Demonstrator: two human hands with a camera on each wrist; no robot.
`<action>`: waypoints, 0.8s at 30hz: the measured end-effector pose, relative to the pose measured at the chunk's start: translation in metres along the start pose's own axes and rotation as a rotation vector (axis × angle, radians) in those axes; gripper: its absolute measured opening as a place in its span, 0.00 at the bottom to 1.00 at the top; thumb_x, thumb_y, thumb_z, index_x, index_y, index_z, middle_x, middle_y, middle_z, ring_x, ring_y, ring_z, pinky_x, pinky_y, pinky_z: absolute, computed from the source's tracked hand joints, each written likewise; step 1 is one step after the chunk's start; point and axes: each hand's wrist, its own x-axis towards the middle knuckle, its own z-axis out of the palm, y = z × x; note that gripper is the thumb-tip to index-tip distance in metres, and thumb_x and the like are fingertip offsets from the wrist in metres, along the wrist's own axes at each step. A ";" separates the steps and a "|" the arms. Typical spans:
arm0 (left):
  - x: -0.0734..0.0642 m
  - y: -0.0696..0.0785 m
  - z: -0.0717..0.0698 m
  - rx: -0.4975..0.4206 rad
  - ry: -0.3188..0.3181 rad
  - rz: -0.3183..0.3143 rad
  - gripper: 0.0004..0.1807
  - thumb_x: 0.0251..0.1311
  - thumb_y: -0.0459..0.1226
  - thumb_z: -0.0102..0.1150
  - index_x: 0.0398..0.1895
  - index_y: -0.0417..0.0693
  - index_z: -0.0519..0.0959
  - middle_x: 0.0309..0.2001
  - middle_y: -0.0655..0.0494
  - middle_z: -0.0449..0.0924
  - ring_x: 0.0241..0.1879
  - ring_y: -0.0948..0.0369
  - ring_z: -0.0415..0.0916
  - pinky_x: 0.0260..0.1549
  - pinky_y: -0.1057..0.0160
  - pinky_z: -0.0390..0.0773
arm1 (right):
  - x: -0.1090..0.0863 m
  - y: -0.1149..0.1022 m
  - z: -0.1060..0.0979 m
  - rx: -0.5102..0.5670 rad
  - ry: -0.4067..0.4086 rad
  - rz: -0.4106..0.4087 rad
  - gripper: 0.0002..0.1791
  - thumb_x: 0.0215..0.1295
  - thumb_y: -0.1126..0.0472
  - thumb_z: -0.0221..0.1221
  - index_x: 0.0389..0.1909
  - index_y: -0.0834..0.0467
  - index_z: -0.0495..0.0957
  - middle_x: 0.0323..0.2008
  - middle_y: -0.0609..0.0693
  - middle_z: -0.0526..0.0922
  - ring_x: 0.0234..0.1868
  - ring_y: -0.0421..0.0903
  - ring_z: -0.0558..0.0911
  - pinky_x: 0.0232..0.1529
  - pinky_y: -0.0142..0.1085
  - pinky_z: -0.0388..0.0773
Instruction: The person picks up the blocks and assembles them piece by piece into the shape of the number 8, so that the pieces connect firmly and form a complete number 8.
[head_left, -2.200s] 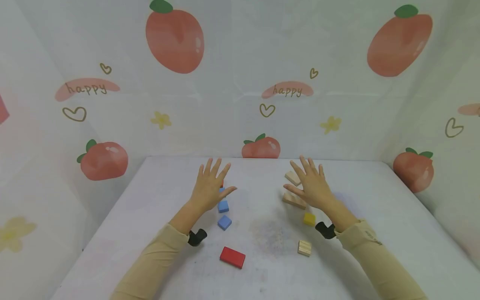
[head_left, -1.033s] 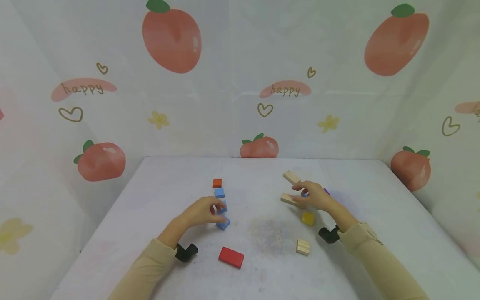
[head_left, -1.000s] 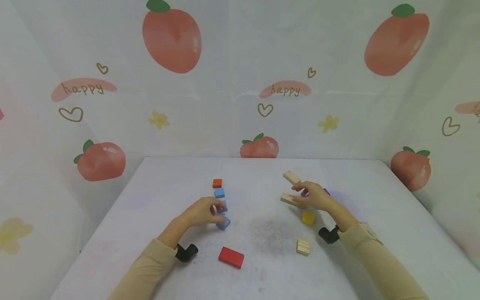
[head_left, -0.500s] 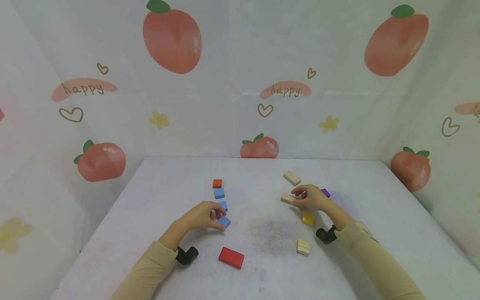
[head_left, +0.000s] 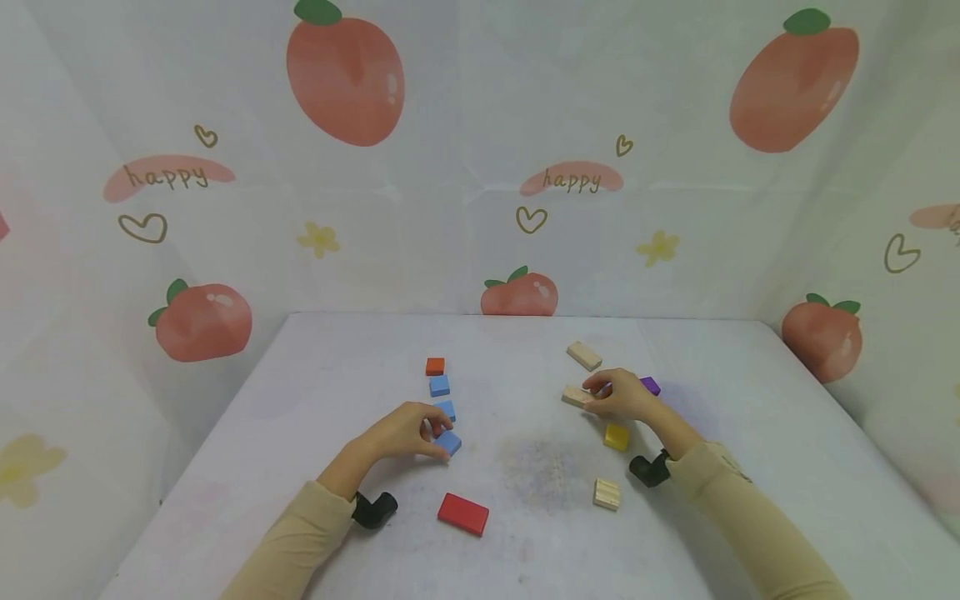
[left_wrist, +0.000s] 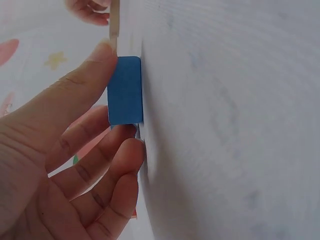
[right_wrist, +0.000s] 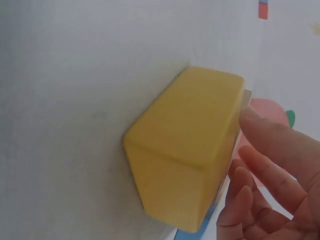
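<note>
My left hand point(head_left: 405, 430) pinches the nearest blue block point(head_left: 449, 442) between thumb and fingers. In the left wrist view this blue block point(left_wrist: 125, 90) stands on the table, thumb at one edge and fingertips at the opposite one. Two more blue blocks and an orange-red block point(head_left: 435, 367) run in a line behind it. On the right, my right hand point(head_left: 624, 395) has thumb and curled fingers about a pale wooden block point(head_left: 575, 396), whose right part they cover. A yellow block point(right_wrist: 180, 135) largely hides that grip in the right wrist view.
Beyond the right hand lie another wooden block point(head_left: 584, 356) and a purple block point(head_left: 650, 386). A small wooden block point(head_left: 607, 494) and a red block point(head_left: 463, 514) lie nearer. A printed curtain point(head_left: 465, 100) closes off the white table's point(head_left: 337, 350) back.
From spread and raised, both hands came down to the blocks. The left thumb and fingers closed on the blue block; the right hand lowered onto the wooden block. Little moved over the last half second.
</note>
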 end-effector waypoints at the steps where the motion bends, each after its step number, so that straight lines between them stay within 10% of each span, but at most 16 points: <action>1: 0.000 0.001 0.000 0.000 -0.002 -0.003 0.21 0.44 0.39 0.72 0.42 0.40 0.79 0.31 0.53 0.77 0.26 0.68 0.68 0.27 0.74 0.70 | 0.000 -0.001 0.000 0.001 0.000 0.000 0.18 0.52 0.64 0.65 0.43 0.69 0.78 0.38 0.62 0.80 0.37 0.49 0.79 0.39 0.38 0.78; 24: -0.001 0.000 -0.001 -0.016 -0.024 -0.018 0.21 0.46 0.36 0.70 0.45 0.40 0.79 0.35 0.53 0.79 0.29 0.67 0.70 0.27 0.73 0.72 | 0.000 -0.003 0.003 -0.003 0.009 0.005 0.15 0.50 0.67 0.67 0.38 0.68 0.78 0.35 0.61 0.80 0.35 0.48 0.79 0.40 0.40 0.78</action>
